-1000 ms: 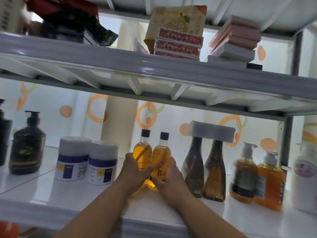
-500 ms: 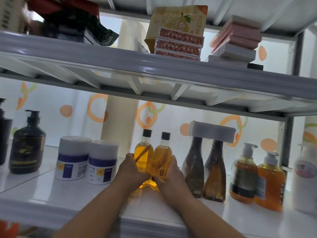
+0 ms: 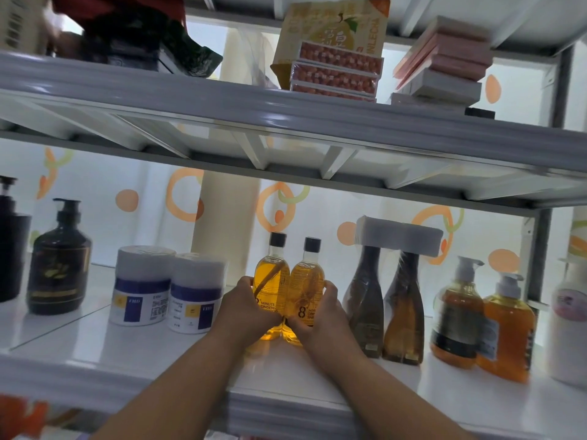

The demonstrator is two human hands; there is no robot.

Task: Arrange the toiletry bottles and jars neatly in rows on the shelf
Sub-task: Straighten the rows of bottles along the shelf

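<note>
Two small amber shampoo bottles with black caps stand side by side, touching, in the middle of the white shelf (image 3: 317,385). My left hand (image 3: 246,308) grips the left amber bottle (image 3: 272,274) from its left side. My right hand (image 3: 320,312) grips the right amber bottle (image 3: 306,281) from its right side. Both bottles are upright; their bases are partly hidden by my hands. Two white jars with blue labels (image 3: 143,287) (image 3: 195,296) stand to the left. A wrapped pair of brown bottles (image 3: 386,300) stands to the right.
Dark pump bottles (image 3: 58,262) stand at the far left. Two orange pump bottles (image 3: 457,309) (image 3: 506,331) and a white bottle (image 3: 568,325) stand at the far right. The upper shelf (image 3: 286,115) hangs low overhead, loaded with boxes (image 3: 333,49). A cream pillar (image 3: 225,223) rises behind the jars.
Both hands have pushed the two amber bottles a little farther back on the shelf and closer together, and the bottles now stand straighter.
</note>
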